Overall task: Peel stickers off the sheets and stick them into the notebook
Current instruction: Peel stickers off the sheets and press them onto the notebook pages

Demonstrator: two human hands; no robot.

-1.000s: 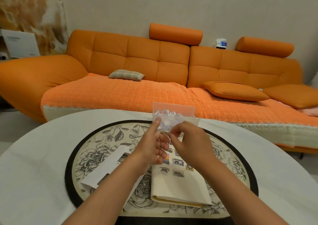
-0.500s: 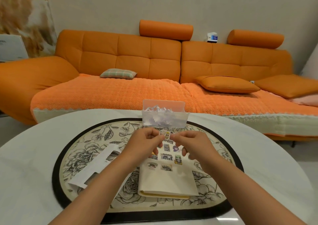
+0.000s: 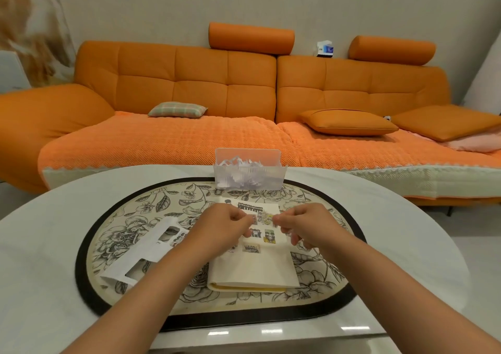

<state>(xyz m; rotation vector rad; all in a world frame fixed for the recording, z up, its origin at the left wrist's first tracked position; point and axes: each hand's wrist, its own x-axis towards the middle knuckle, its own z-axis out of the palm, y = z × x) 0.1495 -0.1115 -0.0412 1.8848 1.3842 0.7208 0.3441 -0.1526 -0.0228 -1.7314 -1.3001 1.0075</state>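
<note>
Small sticker (image 3: 265, 219) is being pinched between curled left hand (image 3: 225, 226) and right hand (image 3: 309, 225) — being held directly over the notebook (image 3: 254, 269), long axis running away, hands equally near.

Sheet (image 3: 146, 250) left of notebook (image 3: 254, 269)

sticker (image 3: 265, 219): tiny, blurry, grip unclear | notebook (image 3: 254, 268): pg part-hidden by left hand (image 3: 225, 229)
</note>
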